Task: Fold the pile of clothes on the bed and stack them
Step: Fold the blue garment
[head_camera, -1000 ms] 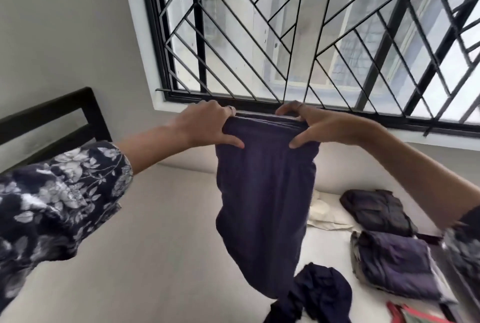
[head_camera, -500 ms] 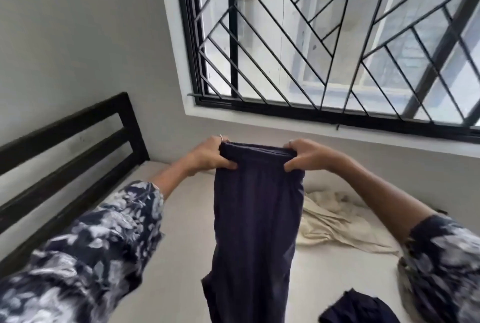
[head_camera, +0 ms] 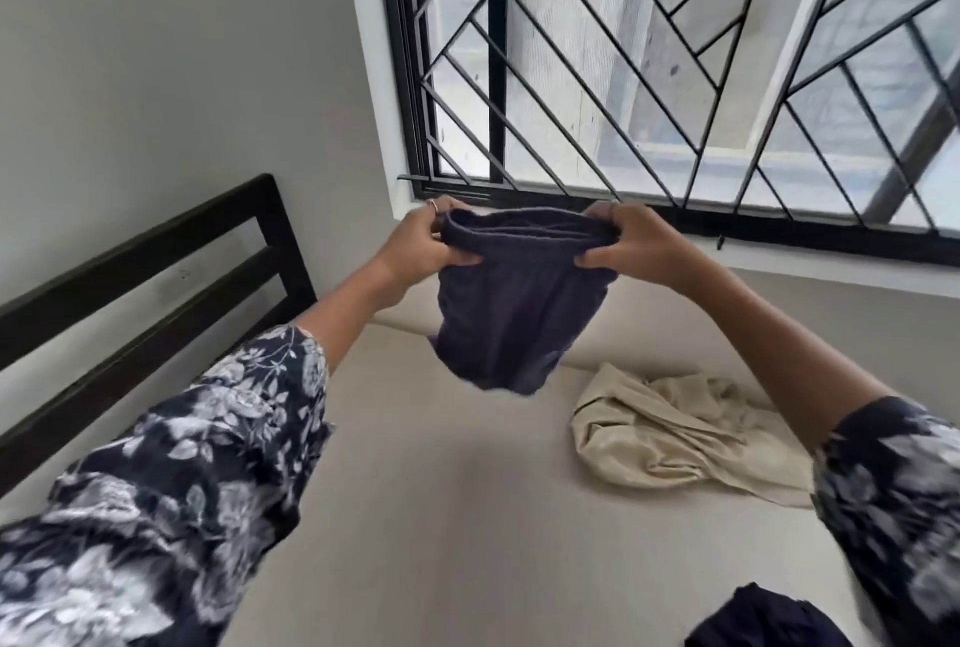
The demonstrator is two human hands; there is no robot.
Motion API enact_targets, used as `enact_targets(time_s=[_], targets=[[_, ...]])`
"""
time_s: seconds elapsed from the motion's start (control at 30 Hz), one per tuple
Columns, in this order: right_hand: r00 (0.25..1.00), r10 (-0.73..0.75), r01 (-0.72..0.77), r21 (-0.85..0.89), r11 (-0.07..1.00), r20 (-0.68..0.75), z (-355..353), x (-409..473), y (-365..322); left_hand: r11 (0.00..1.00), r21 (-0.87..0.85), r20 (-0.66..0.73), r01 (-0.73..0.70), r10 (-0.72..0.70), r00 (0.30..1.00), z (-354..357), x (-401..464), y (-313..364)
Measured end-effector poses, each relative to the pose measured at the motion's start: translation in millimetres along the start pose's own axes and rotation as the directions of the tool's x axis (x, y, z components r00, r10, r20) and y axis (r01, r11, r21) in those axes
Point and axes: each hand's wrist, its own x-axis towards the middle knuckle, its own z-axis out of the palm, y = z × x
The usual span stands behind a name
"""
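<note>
Grey walls meet at a corner above one bed [head_camera: 467,516], whose pale bare surface fills the lower half of the view. One large window [head_camera: 675,74] with a black metal grille of slanted bars sits in the far wall, its sill just above the bed's far edge. One dark slatted headboard [head_camera: 156,282] runs along the left wall.

Two arms in dark floral sleeves [head_camera: 182,490] reach forward over the bed. Three pieces of clothing show. One dark navy garment [head_camera: 514,313] hangs in the air between the hands, above the bed and in front of the window sill, folded over so several layers show along its top edge. One cream garment [head_camera: 675,433] lies crumpled on the bed to the right, below the held piece and apart from it. One further dark cloth [head_camera: 769,620] is cut off by the bottom edge.

The left hand [head_camera: 421,246] pinches the navy garment's top left corner, thumb in front, fingers curled behind. The right hand [head_camera: 634,246] pinches the top right corner the same way. One ring [head_camera: 432,202] shows on the left hand. No writing or label can be read anywhere.
</note>
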Motion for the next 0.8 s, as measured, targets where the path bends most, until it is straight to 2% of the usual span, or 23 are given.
enact_targets(time_s=[0.13, 0.27, 0.37, 0.5, 0.57, 0.67, 0.73, 0.8], targets=[[0.970, 0.063, -0.048, -0.071, 0.996, 0.236, 38.5, -34.6, 35.4, 0.988, 0.032, 0.166, 0.151, -0.154, 0.974, 20.1, -33.2, -52.6], [0.881, 0.175, -0.135, -0.121, 0.983, 0.439, 111.1, -97.1, 96.5, 0.939, 0.097, 0.280, 0.329, -0.343, 0.897, 71.8, -96.1, -133.9], [0.760, 0.281, -0.255, -0.129, 0.958, 0.586, 169.2, -157.7, 149.4, 0.868, 0.118, 0.360, 0.483, -0.491, 0.793, 114.5, -154.7, -196.1], [0.573, 0.351, -0.384, -0.136, 0.913, 0.740, 231.6, -248.0, 204.9, 0.744, 0.175, 0.454, 0.645, -0.643, 0.617, 170.1, -237.2, -268.6], [0.481, 0.372, -0.413, -0.169, 0.895, 0.794, 255.1, -287.1, 221.5, 0.674, 0.206, 0.499, 0.709, -0.696, 0.516, 192.8, -272.0, -293.0], [0.435, 0.399, -0.387, -0.232, 0.892, 0.807, 281.1, -328.2, 237.2, 0.586, 0.255, 0.520, 0.769, -0.754, 0.401, 217.8, -308.5, -317.3], [0.432, 0.404, -0.324, -0.279, 0.904, 0.806, 292.6, -340.1, 244.0, 0.540, 0.253, 0.503, 0.803, -0.782, 0.368, 228.5, -321.1, -329.1], [0.425, 0.413, -0.333, -0.285, 0.899, 0.805, 300.7, -341.0, 253.2, 0.512, 0.241, 0.476, 0.824, -0.803, 0.359, 235.1, -324.7, -339.1]])
